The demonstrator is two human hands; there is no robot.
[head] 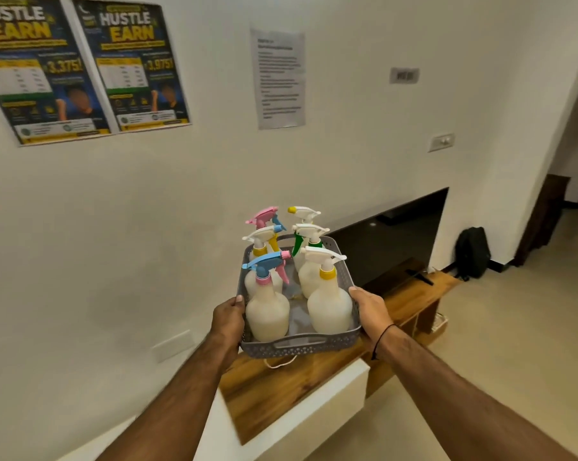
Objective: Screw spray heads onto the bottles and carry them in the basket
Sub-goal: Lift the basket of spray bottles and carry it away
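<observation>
A grey perforated basket (301, 348) is held in the air above a wooden cabinet top. My left hand (228, 316) grips its left rim and my right hand (371, 309) grips its right rim. Several white bottles stand upright inside, each with a spray head on. The near left bottle (267, 314) carries a blue and pink head. A white head with a yellow collar tops the near right bottle (329, 309). Behind them stand bottles with a green-trigger head (306, 239), a pink head (264, 216) and other white heads.
The low wooden cabinet (314, 377) runs along the white wall below the basket, with a dark TV screen (391, 234) on its far end. A black backpack (472, 252) sits on the floor by the corner. Open tiled floor lies to the right.
</observation>
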